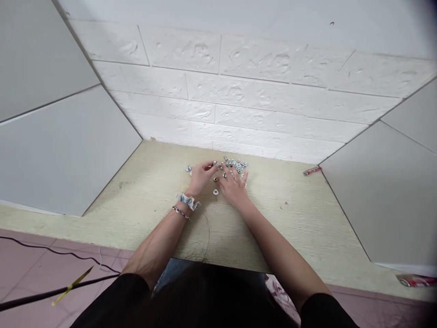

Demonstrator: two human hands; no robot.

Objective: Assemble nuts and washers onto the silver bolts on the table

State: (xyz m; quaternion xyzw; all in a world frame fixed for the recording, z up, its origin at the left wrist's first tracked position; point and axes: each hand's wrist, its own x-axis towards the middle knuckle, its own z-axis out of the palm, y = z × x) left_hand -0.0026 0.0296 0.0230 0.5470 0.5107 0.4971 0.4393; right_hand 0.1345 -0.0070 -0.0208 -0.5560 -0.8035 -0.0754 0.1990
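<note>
Two bare hands are being held over a pale wooden tabletop (290,218), close to a white brick-patterned wall (239,86). The left hand (201,175) is being kept curled, its fingertips pinched together on a small metal bolt (215,163), while the right hand (234,184) is being laid flat with its fingers spread over the scattered hardware; whether anything is being gripped beneath it cannot be told. One heap of small silver bolts and nuts (236,164) is being shown just beyond the right hand's fingertips; its pieces are too small and crowded to be counted. Two loose washers (215,192) are being seen between the two hands, one nearer the wrists and one just above it. One more loose bolt (188,168) is being shown to the left of the left hand. One patterned scrunchie (187,200) and one thin bracelet (180,212) are being worn on the left wrist. One red pen-like object (312,171) is lying near the right panel, well apart from the hands. Two grey panels are enclosing the table, one on each side (61,150). A black cable (51,248) is trailing across the pink floor.
</note>
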